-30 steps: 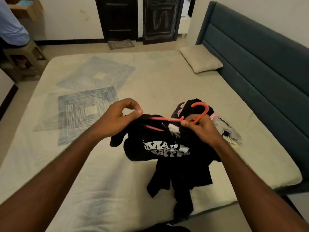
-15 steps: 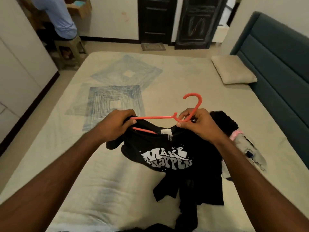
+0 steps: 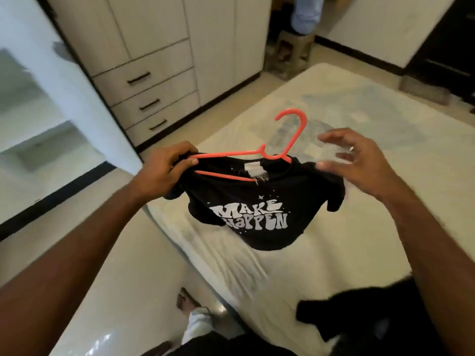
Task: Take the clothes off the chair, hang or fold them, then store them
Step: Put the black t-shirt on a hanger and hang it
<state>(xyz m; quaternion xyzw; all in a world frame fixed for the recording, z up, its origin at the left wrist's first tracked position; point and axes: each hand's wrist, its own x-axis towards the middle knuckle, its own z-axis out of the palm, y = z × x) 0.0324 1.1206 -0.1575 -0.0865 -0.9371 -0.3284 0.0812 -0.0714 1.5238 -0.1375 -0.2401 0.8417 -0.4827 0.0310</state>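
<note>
Smooth plastic hanger [image 3: 282,152], matt cloth shirt [image 3: 257,214].

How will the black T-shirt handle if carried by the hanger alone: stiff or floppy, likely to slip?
Probably floppy: the T-shirt sags and bunches under the hanger. Likely light, since the left hand holds up one end. It might slip: the right shoulder looks loosely seated, and the right hand is open.

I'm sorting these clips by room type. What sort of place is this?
Most likely a home bedroom: a made bed, a built-in wardrobe with drawers, and a black T-shirt going onto a pink hanger.
</note>
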